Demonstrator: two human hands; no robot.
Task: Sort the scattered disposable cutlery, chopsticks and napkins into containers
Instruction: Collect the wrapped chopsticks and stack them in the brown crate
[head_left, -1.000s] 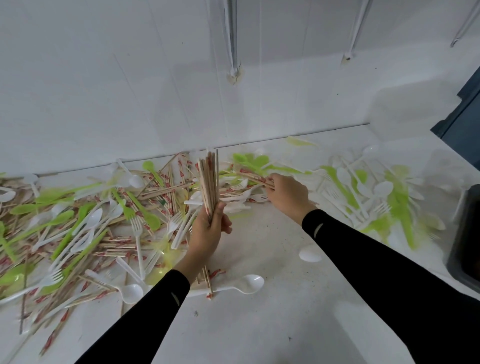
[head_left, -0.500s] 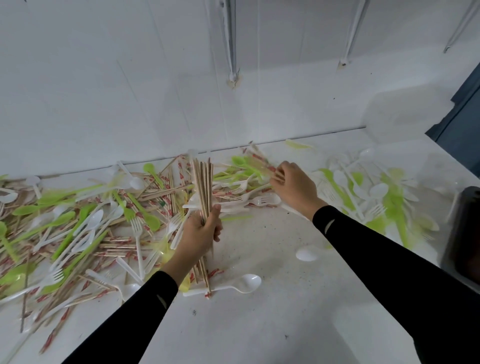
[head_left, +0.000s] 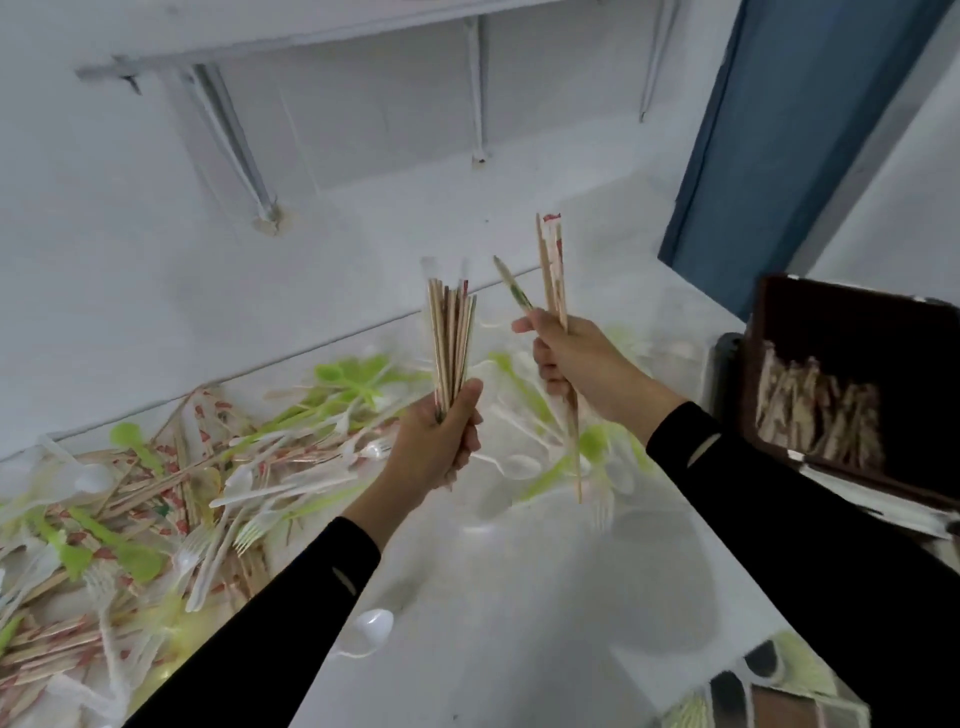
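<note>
My left hand (head_left: 439, 441) grips a thick bundle of wooden chopsticks (head_left: 451, 340), held upright above the white table (head_left: 545, 597). Close on its right, my right hand (head_left: 566, 356) holds a few more chopsticks (head_left: 553, 270), some in red-printed paper sleeves, standing upright with their lower ends hanging below the fist. Both hands are lifted off the table. A heap of white and green plastic cutlery with wrapped chopsticks (head_left: 156, 493) covers the table's left side. More white and green cutlery (head_left: 545, 447) lies behind the hands.
A dark brown bin (head_left: 852, 395) at the right holds chopsticks. Another container with green cutlery (head_left: 769, 696) sits at the bottom right corner. A loose white spoon (head_left: 371, 629) lies near my left forearm. A blue door panel (head_left: 779, 130) stands at the back right.
My right hand picked chopsticks out of the pile and lifted them. My left hand raised its bundle off the table. The view swung right, bringing the brown bin into sight.
</note>
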